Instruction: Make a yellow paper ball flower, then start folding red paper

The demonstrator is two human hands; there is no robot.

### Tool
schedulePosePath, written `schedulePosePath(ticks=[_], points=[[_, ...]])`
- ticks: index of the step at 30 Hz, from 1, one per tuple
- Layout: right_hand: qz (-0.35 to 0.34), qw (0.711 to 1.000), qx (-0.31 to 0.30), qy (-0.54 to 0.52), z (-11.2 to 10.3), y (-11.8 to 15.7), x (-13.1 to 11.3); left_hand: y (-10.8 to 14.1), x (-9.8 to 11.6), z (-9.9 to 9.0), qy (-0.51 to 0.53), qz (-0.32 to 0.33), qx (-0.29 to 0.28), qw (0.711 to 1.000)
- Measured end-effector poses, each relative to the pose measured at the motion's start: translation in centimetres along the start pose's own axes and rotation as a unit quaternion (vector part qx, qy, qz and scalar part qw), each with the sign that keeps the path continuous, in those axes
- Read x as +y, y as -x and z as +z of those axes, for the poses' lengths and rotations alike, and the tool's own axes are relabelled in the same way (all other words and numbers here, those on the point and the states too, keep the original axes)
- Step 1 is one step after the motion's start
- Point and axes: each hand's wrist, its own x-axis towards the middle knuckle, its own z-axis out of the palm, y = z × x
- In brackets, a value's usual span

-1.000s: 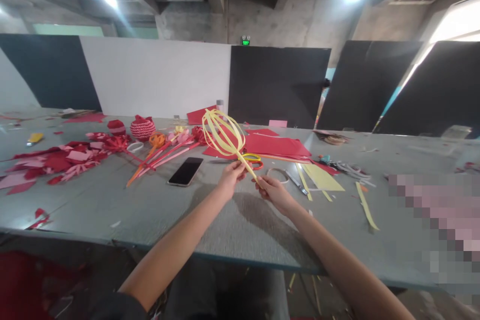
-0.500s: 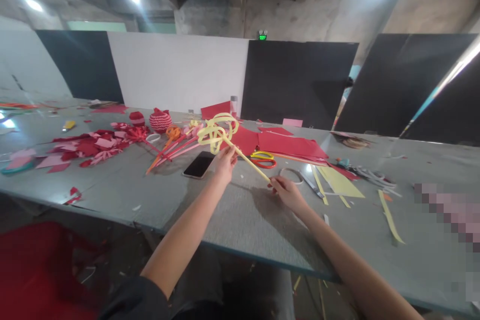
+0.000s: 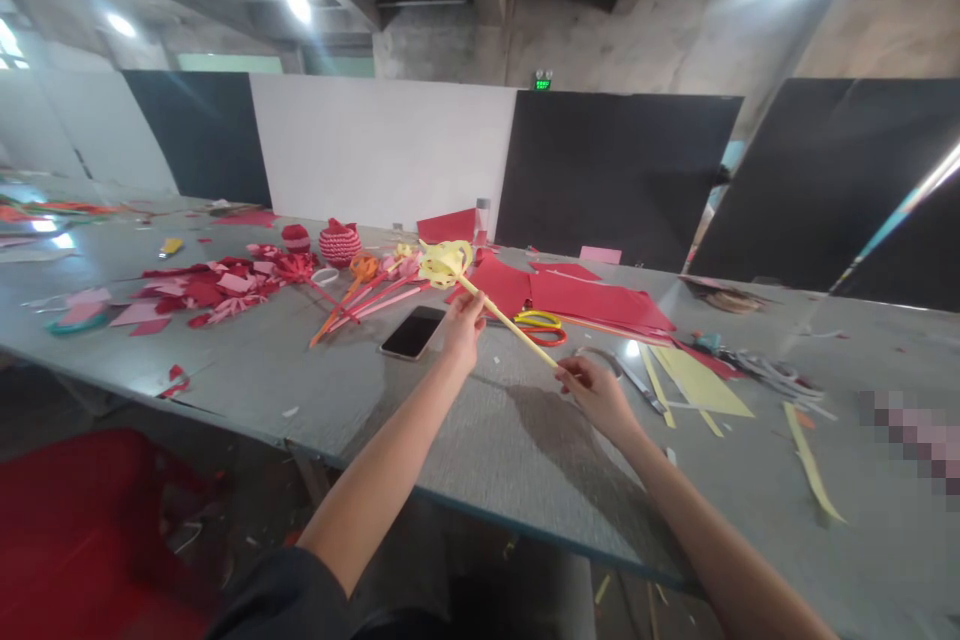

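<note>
A yellow paper flower (image 3: 445, 262) with looped strips tops a thin yellow stem (image 3: 517, 328), held slanting above the table. Just under the flower, my left hand (image 3: 463, 328) grips the stem, fingers closed. My right hand (image 3: 596, 392) pinches the stem's lower end. A dark-screened phone (image 3: 412, 333) lies beside my left hand. Scissors with yellow and orange handles (image 3: 541, 327) rest behind the stem, and another pair of scissors (image 3: 645, 388) lies just right of my right hand.
Red sheets (image 3: 600, 302) lie beyond the hands, yellow paper (image 3: 709, 380) at the right. Left are paper flowers with stems (image 3: 367, 295), red and pink scraps (image 3: 210, 288) and a striped red ball-like object (image 3: 340, 243). A red chair (image 3: 90, 530) stands at lower left.
The flower's loops, spread wide before, now look more compact and rounder. Both hands keep their hold on the stem. The whole view has shifted, so things appear further right.
</note>
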Motion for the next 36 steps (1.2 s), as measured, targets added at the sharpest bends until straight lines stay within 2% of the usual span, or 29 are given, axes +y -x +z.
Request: schedulePosePath(ticks=[13, 22, 26, 30, 33, 36], points=[[-0.016, 0.998, -0.001, 0.068, -0.6, 0.1, 0.0, -0.6, 1.0, -0.3, 0.003, 0.031, 0.022, 0.999], [-0.023, 0.992, 0.009, 0.127, -0.7, 0.1, 0.1, -0.6, 1.1, -0.4, 0.014, 0.040, -0.001, 0.999], [-0.015, 0.988, 0.022, 0.152, -0.9, 0.2, 0.1, -0.5, 1.0, -0.3, 0.017, 0.039, -0.036, 0.998], [-0.012, 0.983, 0.043, 0.179, -1.0, 0.3, 0.0, 0.4, 1.9, 0.7, 0.020, 0.041, -0.093, 0.995], [-0.018, 0.979, 0.064, 0.190, -1.0, 0.3, -0.3, 2.6, 3.2, 2.2, 0.019, 0.051, -0.152, 0.987], [-0.032, 0.978, 0.080, 0.188, -1.1, 0.0, -0.7, 5.9, 4.1, 3.4, -0.012, 0.052, -0.225, 0.973]])
